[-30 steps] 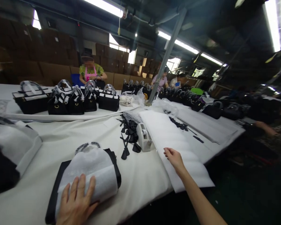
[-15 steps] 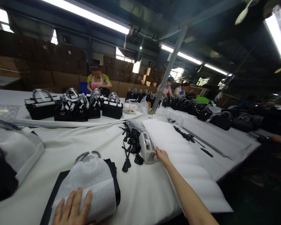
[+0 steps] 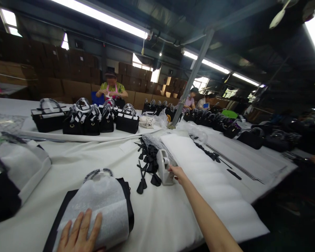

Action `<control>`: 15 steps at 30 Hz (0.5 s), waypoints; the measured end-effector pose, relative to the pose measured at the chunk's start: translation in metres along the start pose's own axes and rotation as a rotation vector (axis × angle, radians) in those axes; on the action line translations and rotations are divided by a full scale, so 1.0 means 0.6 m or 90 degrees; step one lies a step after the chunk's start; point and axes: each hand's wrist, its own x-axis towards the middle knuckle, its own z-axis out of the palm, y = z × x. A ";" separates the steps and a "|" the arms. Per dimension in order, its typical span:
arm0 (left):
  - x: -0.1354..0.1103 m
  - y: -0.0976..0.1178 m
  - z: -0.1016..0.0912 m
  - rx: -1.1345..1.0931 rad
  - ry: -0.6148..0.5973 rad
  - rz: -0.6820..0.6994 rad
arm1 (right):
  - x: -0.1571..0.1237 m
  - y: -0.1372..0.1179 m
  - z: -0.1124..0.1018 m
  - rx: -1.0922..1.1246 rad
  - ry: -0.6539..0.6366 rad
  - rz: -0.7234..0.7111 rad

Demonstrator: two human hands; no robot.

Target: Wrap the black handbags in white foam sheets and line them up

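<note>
A black handbag (image 3: 64, 206) lies at the near left, its front covered by a white wrapping sheet (image 3: 109, 206). The bag's film-wrapped handle (image 3: 97, 172) sticks out above the sheet. My left hand (image 3: 81, 232) rests flat on that sheet, fingers spread. Over to the right, my right hand (image 3: 177, 173) reaches to a pale tape dispenser (image 3: 162, 168). Its thumb and fingers are pinched together at the front of the dispenser, by the roll. Whatever lies between those fingertips is too small to make out.
Black leather tags (image 3: 148, 157) lie left of the dispenser, white foam sheets (image 3: 207, 175) to its right. Another partly wrapped handbag (image 3: 5, 196) stands at the left edge. Several handbags (image 3: 127, 120) line the table's far side, where a person (image 3: 111, 89) works. A post (image 3: 193, 77) rises beyond.
My right hand has shifted slightly left along the dispenser, closer to its roll. My left hand stays on the sheet. The far person's hands have risen, and the view has turned slightly left.
</note>
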 end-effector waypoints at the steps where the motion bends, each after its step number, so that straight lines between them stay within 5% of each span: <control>1: 0.000 0.001 0.001 0.001 -0.004 -0.004 | -0.001 -0.004 0.002 0.002 -0.004 0.011; 10: -0.001 0.013 -0.005 -0.032 -0.047 -0.053 | 0.000 -0.002 -0.006 0.019 -0.008 0.056; 15: 0.002 0.014 -0.008 -0.050 -0.042 -0.066 | 0.009 0.004 0.000 0.031 0.100 -0.046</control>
